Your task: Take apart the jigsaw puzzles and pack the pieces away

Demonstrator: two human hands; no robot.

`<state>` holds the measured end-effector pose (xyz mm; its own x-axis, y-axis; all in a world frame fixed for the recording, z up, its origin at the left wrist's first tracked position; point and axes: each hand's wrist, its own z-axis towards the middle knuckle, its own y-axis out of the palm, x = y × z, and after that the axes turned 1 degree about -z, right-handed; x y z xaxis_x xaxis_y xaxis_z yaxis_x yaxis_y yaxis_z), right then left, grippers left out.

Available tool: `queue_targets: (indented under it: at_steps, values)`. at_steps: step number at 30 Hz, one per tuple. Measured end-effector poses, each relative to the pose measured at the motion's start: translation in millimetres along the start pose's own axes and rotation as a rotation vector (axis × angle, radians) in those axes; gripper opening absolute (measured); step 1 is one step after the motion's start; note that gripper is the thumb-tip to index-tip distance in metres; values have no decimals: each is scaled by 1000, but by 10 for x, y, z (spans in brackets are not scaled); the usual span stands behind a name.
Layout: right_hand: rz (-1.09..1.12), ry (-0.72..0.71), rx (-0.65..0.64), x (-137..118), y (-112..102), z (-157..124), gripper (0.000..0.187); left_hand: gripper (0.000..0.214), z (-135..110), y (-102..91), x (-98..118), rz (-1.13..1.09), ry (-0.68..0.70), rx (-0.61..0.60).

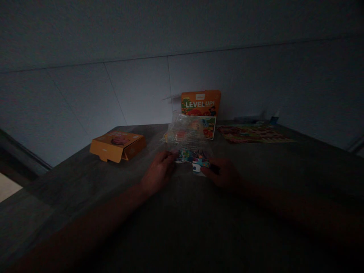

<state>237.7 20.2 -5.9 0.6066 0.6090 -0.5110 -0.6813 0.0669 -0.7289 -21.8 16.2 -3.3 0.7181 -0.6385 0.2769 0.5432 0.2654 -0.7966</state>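
A clear plastic bag (186, 131) stands in front of me on the dark table, with colourful puzzle pieces (186, 155) at its near end. My left hand (159, 168) is closed at the bag's near left edge, its fingertips partly hidden. Between the thumb and fingers of my right hand (223, 172) is a puzzle piece (196, 167) with white and blue printing, just in front of the bag. Dim light hides whether more pieces lie under it.
Behind the bag, an orange "LEVEL UP!" box (201, 99) leans upright against the wall, with a picture card (211, 128) before it. To the left sits an orange box (118, 143) with its flap open. A printed sheet (253, 134) lies at the back right, near a small blue object (273, 120).
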Motion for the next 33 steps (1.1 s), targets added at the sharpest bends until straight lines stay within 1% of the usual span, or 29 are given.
queue_targets:
  at_steps: [3,5,6,7,9,10,11,13,16,18,19,20,21,22,25,27,28,30,32,33]
  values:
    - [16,140,100,55,1,44,37,31,45,-13,-138,42,-88,-51]
    - [-6,173,208,129,21,84,35,28,61,-28,-191,51,-164,-40]
    - [-18,186,246,170,35,104,33,26,64,-34,-206,56,-202,-24]
    - [-22,203,256,208,48,123,33,25,65,-38,-215,65,-237,-1]
    - [-11,249,204,253,67,147,33,25,62,-41,-213,88,-284,47]
    - [-2,258,153,253,69,149,31,26,60,-42,-200,96,-290,71]
    - [10,238,93,237,63,143,28,27,58,-44,-180,101,-285,101]
    - [41,103,-26,164,31,108,26,26,53,-50,-120,100,-234,171]
    - [108,-161,-234,30,-39,14,27,24,39,-63,-16,85,-103,246]
    - [139,-250,-323,-19,-70,-58,29,25,25,-70,35,58,-36,250]
    - [150,-257,-317,-23,-75,-91,31,24,18,-74,53,36,-13,245]
    - [166,-238,-265,-14,-73,-116,32,24,12,-79,66,11,0,238]
    - [189,-193,-176,7,-67,-130,34,25,7,-86,75,-15,2,227]
    - [222,-126,-53,36,-59,-130,36,25,3,-92,81,-36,-5,217]
    - [303,139,380,162,-58,-37,36,28,1,-104,84,-57,-58,176]
    - [296,293,600,265,-90,77,33,30,4,-92,66,-55,-112,144]
    - [286,346,651,317,-111,133,32,32,6,-79,48,-51,-145,134]
    - [285,380,655,408,-143,217,32,34,10,-43,-1,-47,-223,125]
    - [303,360,594,460,-142,245,33,36,12,-8,-54,-56,-309,104]
    - [319,330,534,467,-126,238,33,37,13,4,-77,-65,-349,85]
